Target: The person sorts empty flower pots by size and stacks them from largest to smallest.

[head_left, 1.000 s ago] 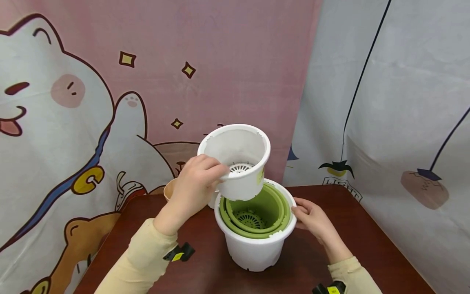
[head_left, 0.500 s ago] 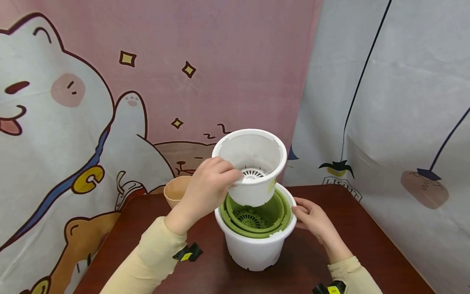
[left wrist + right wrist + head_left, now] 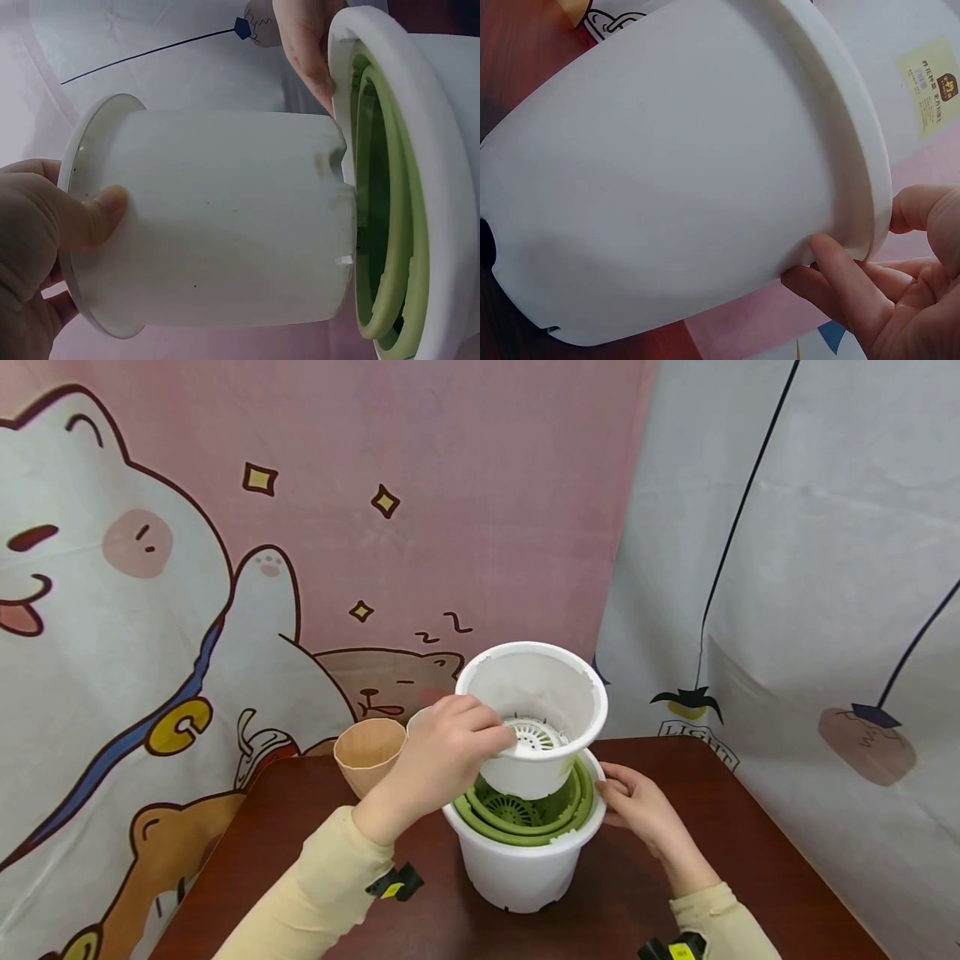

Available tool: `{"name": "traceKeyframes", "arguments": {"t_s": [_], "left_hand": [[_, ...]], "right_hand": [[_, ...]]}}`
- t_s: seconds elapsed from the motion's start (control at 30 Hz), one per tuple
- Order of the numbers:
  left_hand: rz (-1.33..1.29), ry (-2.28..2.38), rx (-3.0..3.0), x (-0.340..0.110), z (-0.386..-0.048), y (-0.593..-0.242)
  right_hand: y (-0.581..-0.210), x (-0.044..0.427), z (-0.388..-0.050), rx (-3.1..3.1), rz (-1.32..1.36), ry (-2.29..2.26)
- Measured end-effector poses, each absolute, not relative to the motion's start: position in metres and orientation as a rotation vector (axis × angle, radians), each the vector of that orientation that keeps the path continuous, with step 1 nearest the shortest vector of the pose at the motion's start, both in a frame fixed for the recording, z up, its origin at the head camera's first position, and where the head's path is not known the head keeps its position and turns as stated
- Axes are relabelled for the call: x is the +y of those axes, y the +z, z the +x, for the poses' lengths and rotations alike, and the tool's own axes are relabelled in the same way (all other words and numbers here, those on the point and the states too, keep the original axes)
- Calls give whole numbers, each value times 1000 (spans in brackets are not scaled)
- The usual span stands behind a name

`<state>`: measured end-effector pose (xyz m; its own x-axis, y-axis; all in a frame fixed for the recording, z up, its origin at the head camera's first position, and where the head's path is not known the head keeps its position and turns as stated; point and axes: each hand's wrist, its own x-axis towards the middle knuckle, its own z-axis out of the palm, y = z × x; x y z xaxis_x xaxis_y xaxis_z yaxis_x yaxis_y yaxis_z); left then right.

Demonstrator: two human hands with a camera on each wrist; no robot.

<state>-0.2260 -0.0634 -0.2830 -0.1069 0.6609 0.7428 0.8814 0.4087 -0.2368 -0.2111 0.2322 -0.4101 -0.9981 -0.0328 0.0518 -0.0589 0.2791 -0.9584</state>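
The left hand [image 3: 438,756] pinches the rim of a smaller white pot [image 3: 540,668], thumb outside on the wall in the left wrist view. That pot [image 3: 217,217] is held upright over the mouth of a larger white pot [image 3: 517,877], its base at the level of the opening. Two green pots [image 3: 517,839], one inside the other, sit within the large pot. The right hand [image 3: 645,806] grips the large pot's rim on its right side; in the right wrist view the fingers [image 3: 847,281] lie under the rim [image 3: 855,150].
A peach-coloured pot [image 3: 367,747] stands behind the left hand on the dark red table [image 3: 750,860], with a pale rim partly hidden beside it. A printed cloth [image 3: 480,502] hangs behind the table.
The left hand has carried the smaller white pot to the right and down, over the green pots. The right hand and the large pot have stayed in place.
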Motion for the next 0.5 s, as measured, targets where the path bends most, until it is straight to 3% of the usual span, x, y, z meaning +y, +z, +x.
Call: {"name": "traceKeyframes", "arguments": {"t_s": [0.5], "left_hand": [[-1407, -225, -1914, -56, -228, -295]], "right_hand": [[-410, 232, -211, -2496, 89, 1866]]}}
